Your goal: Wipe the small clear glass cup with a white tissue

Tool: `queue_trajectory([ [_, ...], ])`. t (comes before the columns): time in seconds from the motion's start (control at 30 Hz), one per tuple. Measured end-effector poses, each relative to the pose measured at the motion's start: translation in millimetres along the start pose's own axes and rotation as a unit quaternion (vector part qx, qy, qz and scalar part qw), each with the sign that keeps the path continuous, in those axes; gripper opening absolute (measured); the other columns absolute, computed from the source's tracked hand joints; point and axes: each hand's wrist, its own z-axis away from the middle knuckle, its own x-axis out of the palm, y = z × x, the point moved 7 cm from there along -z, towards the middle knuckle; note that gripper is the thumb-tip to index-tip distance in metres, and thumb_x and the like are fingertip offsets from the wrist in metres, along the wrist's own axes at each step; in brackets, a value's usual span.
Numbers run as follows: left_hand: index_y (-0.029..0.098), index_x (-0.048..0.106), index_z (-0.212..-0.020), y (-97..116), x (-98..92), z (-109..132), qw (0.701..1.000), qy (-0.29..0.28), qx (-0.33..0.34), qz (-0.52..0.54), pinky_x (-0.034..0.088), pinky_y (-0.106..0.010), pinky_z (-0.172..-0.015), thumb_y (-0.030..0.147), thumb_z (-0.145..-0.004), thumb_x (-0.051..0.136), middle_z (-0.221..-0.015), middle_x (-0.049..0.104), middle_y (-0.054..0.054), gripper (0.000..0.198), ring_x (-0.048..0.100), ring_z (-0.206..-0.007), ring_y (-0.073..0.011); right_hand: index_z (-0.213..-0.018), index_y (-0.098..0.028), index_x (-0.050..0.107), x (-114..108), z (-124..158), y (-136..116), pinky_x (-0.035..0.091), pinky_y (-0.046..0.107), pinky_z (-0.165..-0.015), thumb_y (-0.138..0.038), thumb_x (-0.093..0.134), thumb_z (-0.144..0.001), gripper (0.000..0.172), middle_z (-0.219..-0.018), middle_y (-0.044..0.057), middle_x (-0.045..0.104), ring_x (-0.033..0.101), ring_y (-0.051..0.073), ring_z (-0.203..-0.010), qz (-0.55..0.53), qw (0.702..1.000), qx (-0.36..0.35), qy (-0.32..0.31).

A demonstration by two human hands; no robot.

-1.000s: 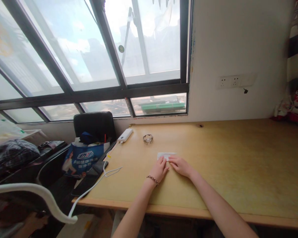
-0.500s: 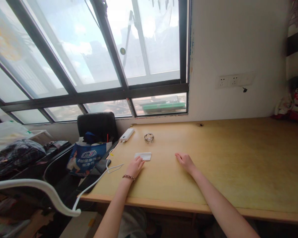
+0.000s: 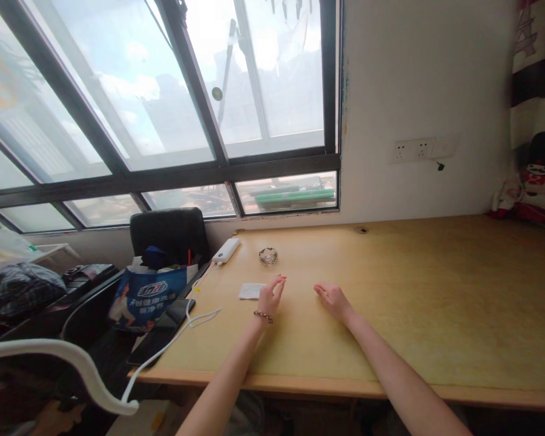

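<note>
I see the left hand (image 3: 271, 295) lifted slightly off the desk (image 3: 436, 290), fingers apart and pointing up, gripping nothing. A beaded bracelet sits on that wrist. The white folded paper (image 3: 249, 291) lies flat on the desk just beside the left hand, on its left; I can't tell whether they touch. The right hand (image 3: 331, 298) rests palm-down on the desk, fingers loosely spread and empty, near the left hand but apart from it. Behind the paper are a glass dish (image 3: 267, 256) and a white power bank (image 3: 226, 250). A white cable (image 3: 200, 317) runs along the desk's left edge past a black phone (image 3: 180, 309). A blue bag (image 3: 146, 295) sits on the black chair (image 3: 170, 232).
</note>
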Motion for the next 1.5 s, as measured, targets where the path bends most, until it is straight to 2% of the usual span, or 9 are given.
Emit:
queue_trajectory([
  [0.1, 0.015, 0.064, -0.080, 24.9, 59.0, -9.1, 0.977, -0.028, -0.076, 0.197, 0.040, -0.035, -0.087, 0.043, -0.081, 0.038, -0.089, 0.065, -0.009, 0.038, 0.057, -0.093, -0.0207, -0.067, -0.018, 0.053, 1.6, 0.6, -5.6, 0.036, 0.024, -0.061, -0.042, 0.029, -0.088, 0.040, -0.065, 0.002, 0.056, 0.050, 0.014, -0.064, -0.051, 0.999, 0.002, -0.004],
  [0.2, 0.010, 0.061, -0.074, 38.6, 117.9, -10.9, 0.917, -0.068, -0.167, 0.355, 0.047, -0.033, -0.070, 0.049, -0.076, 0.041, -0.077, 0.065, -0.012, 0.044, 0.061, -0.073, -0.0206, -0.063, -0.016, 0.052, 3.9, 1.3, -1.9, 0.037, 0.023, -0.056, -0.044, 0.032, -0.086, 0.041, -0.061, 0.002, 0.054, 0.049, 0.013, -0.058, -0.119, 0.993, 0.022, 0.019],
  [0.27, 0.010, 0.061, -0.068, 44.4, 140.8, -10.8, 0.899, -0.082, -0.179, 0.392, 0.046, -0.029, -0.063, 0.048, -0.073, 0.045, -0.070, 0.064, -0.010, 0.041, 0.059, -0.067, -0.0182, -0.060, -0.015, 0.051, 5.7, 1.5, 8.2, 0.035, 0.023, -0.050, -0.048, 0.038, -0.082, 0.042, -0.058, 0.002, 0.052, 0.047, 0.012, -0.054, -0.159, 0.984, 0.060, 0.047],
  [0.33, 0.010, 0.061, -0.066, 44.1, 151.2, -9.3, 0.894, -0.097, -0.185, 0.397, 0.044, -0.024, -0.054, 0.045, -0.072, 0.047, -0.068, 0.062, -0.008, 0.038, 0.056, -0.058, -0.0148, -0.059, -0.015, 0.051, 12.3, 1.5, 19.7, 0.034, 0.023, -0.045, -0.052, 0.045, -0.077, 0.041, -0.055, 0.001, 0.051, 0.046, 0.012, -0.050, -0.216, 0.969, 0.108, 0.051],
  [0.5, 0.010, 0.063, -0.074, 33.4, 158.1, -0.8, 0.883, -0.176, -0.232, 0.369, 0.027, -0.019, -0.032, 0.045, -0.069, 0.046, -0.052, 0.052, -0.002, 0.040, 0.035, -0.033, -0.0063, -0.045, -0.019, 0.041, 31.4, 1.2, 36.6, 0.026, 0.022, -0.035, -0.061, 0.046, -0.071, 0.049, -0.037, -0.003, 0.038, 0.036, 0.009, -0.034, -0.333, 0.919, 0.206, 0.037],
  [0.67, 0.008, 0.064, -0.081, 38.9, 162.0, -2.0, 0.859, -0.221, -0.229, 0.400, 0.024, -0.019, -0.030, 0.052, -0.068, 0.045, -0.055, 0.055, -0.005, 0.050, 0.035, -0.031, -0.0059, -0.043, -0.019, 0.040, 29.7, 0.2, 38.8, 0.028, 0.022, -0.034, -0.061, 0.048, -0.070, 0.050, -0.036, -0.003, 0.038, 0.038, 0.009, -0.033, -0.360, 0.906, 0.215, 0.066],
  [0.87, 0.005, 0.065, -0.081, 38.7, 160.8, -5.1, 0.854, -0.208, -0.234, 0.415, 0.020, -0.020, -0.028, 0.058, -0.067, 0.043, -0.055, 0.056, -0.009, 0.059, 0.033, -0.028, -0.0061, -0.043, -0.019, 0.042, 28.0, -1.4, 36.2, 0.030, 0.022, -0.034, -0.060, 0.046, -0.072, 0.051, -0.036, -0.002, 0.042, 0.040, 0.009, -0.033, -0.350, 0.913, 0.199, 0.065],
  [1.2, 0.003, 0.064, -0.081, 40.4, 156.8, -1.3, 0.854, -0.183, -0.218, 0.435, 0.020, -0.020, -0.028, 0.056, -0.065, 0.044, -0.057, 0.059, -0.011, 0.059, 0.033, -0.028, -0.0059, -0.041, -0.018, 0.043, 26.0, 0.1, 25.7, 0.030, 0.022, -0.034, -0.063, 0.039, -0.073, 0.056, -0.034, -0.001, 0.041, 0.040, 0.009, -0.032, -0.341, 0.924, 0.167, 0.049],
  [1.5, 0.007, 0.064, -0.082, 50.1, 147.2, 5.0, 0.873, -0.178, -0.215, 0.400, 0.022, -0.018, -0.029, 0.047, -0.064, 0.048, -0.069, 0.063, -0.011, 0.046, 0.036, -0.031, -0.0051, -0.041, -0.018, 0.049, 33.4, 4.7, 30.3, 0.035, 0.024, -0.034, -0.064, 0.038, -0.073, 0.058, -0.035, 0.001, 0.046, 0.045, 0.012, -0.032, -0.364, 0.915, 0.176, 0.009],
])
